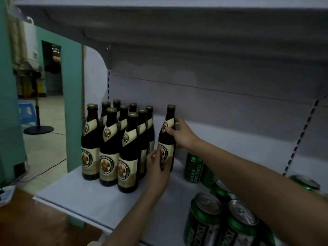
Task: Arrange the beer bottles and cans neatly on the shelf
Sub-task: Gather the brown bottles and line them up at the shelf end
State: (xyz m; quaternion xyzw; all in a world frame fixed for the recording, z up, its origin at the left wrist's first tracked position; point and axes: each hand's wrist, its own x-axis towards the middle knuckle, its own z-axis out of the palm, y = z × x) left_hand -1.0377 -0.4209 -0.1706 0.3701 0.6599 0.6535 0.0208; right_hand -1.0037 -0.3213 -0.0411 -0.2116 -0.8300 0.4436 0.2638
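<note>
A brown beer bottle with a cream label stands upright on the white shelf, a little to the right of a tight group of several like bottles. My right hand grips its shoulder from the right. My left hand holds its lower label from the front left. Several green Tsingtao cans stand to the right, partly hidden behind my right forearm, and two larger ones stand near the front edge.
The shelf above hangs low over the bottles. A slotted upright marks the back right. Left of the shelf are a teal wall, a fan stand base and a blue stool on the floor.
</note>
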